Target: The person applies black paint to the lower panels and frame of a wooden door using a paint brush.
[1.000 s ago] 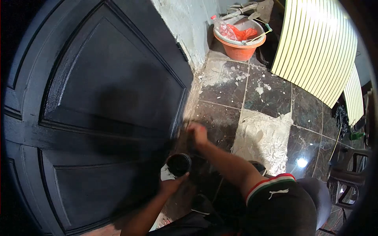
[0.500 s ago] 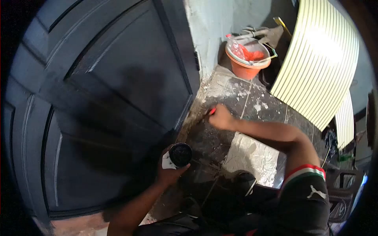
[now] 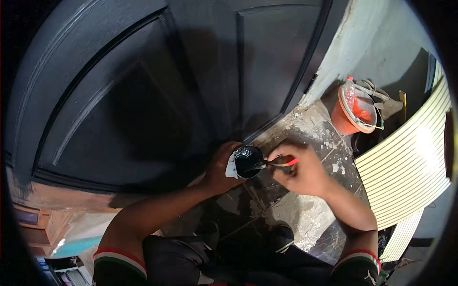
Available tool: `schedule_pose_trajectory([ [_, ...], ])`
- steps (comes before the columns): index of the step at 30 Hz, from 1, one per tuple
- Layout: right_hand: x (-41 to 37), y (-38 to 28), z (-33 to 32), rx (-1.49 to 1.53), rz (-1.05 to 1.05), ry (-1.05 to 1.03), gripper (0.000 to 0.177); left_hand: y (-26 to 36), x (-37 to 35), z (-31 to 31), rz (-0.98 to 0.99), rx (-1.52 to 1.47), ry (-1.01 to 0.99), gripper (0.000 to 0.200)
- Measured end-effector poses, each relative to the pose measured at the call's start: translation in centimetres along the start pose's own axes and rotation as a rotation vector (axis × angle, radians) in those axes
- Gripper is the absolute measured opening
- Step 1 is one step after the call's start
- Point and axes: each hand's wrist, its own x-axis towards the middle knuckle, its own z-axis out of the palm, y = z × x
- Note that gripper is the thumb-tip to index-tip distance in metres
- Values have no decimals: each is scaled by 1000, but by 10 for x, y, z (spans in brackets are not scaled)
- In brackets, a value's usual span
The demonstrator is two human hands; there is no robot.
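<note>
My left hand [image 3: 219,170] is wrapped round a small cup [image 3: 231,168] with a whitish side, tilted so its mouth faces me. Glossy black paint [image 3: 247,155] shows inside. From the right, my right hand [image 3: 307,171] grips a paintbrush [image 3: 290,163] by its handle, which has a red end. The brush's head reaches over the rim into the cup; its bristles are hard to make out against the dark paint. Close beyond the cup stands a dark, panelled door [image 3: 200,62], with a bare brownish strip [image 3: 90,198] along its lower edge.
An orange bucket [image 3: 341,117] holding a plastic bottle and red material stands by the pale wall [image 3: 377,47]. Ribbed cream panels [image 3: 405,171] lean at the right. Whitish patches [image 3: 305,214] mark the dark tiled floor. Shelves with stacked items [image 3: 67,276] are at lower left.
My right hand has brought the paintbrush from the floor edge beside the door frame to the cup, its head now inside. The view has shifted left, showing more of the door.
</note>
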Motion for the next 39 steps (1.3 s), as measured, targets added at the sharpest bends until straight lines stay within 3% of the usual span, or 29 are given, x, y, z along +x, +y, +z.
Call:
schedule_pose_trajectory([
  [4,12,24,36,-259,-187,-11,23,6,4,-6,47,74,-12,97],
  [8,17,33,57,-384,-224,28,25,-2,4,-2,75,102,-18,96],
  [11,17,36,64,-385,-189,5,26,2,5,-2,39,99,-18,94],
  [14,12,27,52,-393,-269,110,26,5,3,-2,7,124,-8,94],
  [17,8,20,38,-238,-209,129,26,2,3,-1,-48,147,-26,94],
  [20,-5,29,40,-80,-9,61,24,1,-1,3,-114,122,-7,94],
  [22,-5,32,40,-98,-147,101,23,1,-1,3,-80,201,-26,95],
  [23,-6,33,39,-107,-212,121,23,0,-2,3,-95,147,-23,94],
  [26,-13,36,37,-90,-47,43,22,-9,-7,12,-160,-26,-18,93],
  [29,-12,36,17,137,236,157,21,-10,-10,20,-296,-140,-18,92],
  [30,-6,52,18,248,158,266,19,-5,-8,19,-350,-131,-39,92],
  [31,-2,58,13,410,229,293,19,-1,-7,19,-404,-121,-60,92],
  [33,5,75,3,693,369,369,22,-3,0,24,-354,-89,-23,91],
  [36,12,108,-11,1097,433,576,18,-11,8,32,-353,-72,-19,87],
  [39,14,160,-16,1082,314,734,15,-1,11,34,-344,-12,-56,84],
])
